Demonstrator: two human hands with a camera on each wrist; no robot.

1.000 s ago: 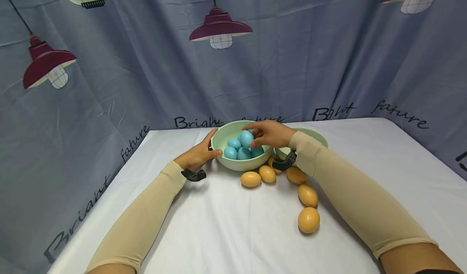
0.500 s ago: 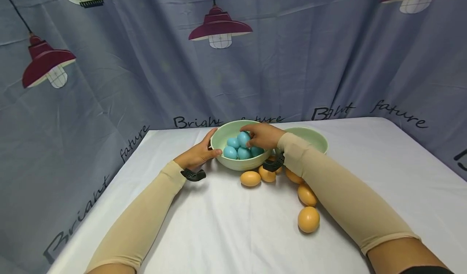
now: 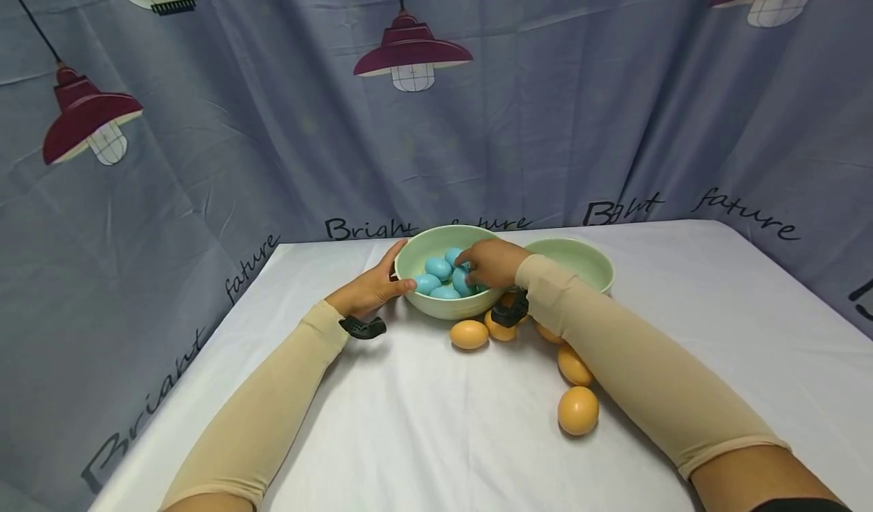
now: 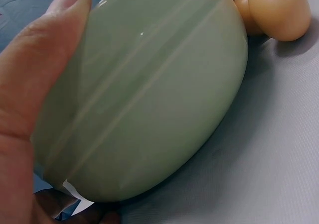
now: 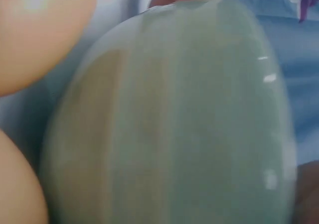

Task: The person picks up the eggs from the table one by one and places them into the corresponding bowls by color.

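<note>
My left hand (image 3: 370,288) holds the left side of a pale green bowl (image 3: 446,310), thumb at its rim and fingers round the outside. Several blue eggs (image 3: 438,269) lie in this bowl. Over its right side, my right hand (image 3: 498,262) has its fingers slightly spread among the eggs, by a blue egg (image 3: 463,282); the palm side is hidden. In the left wrist view the thumb (image 4: 40,69) lies along the bowl's wall (image 4: 164,94). The bowl's outside (image 5: 209,109) fills much of the right wrist view, blurred.
A second green bowl (image 3: 576,258) stands at the right, partly behind the right forearm. Several orange-brown eggs lie on the white cloth (image 3: 409,421) before the bowls, one nearest the front (image 3: 578,411) and one at the left (image 3: 469,335). A grey printed curtain (image 3: 532,133) hangs behind.
The right hand has moved left and lower into the bowl. The blue egg it held is down among the others, and the eggs there have shifted. The left hand has stayed in place.
</note>
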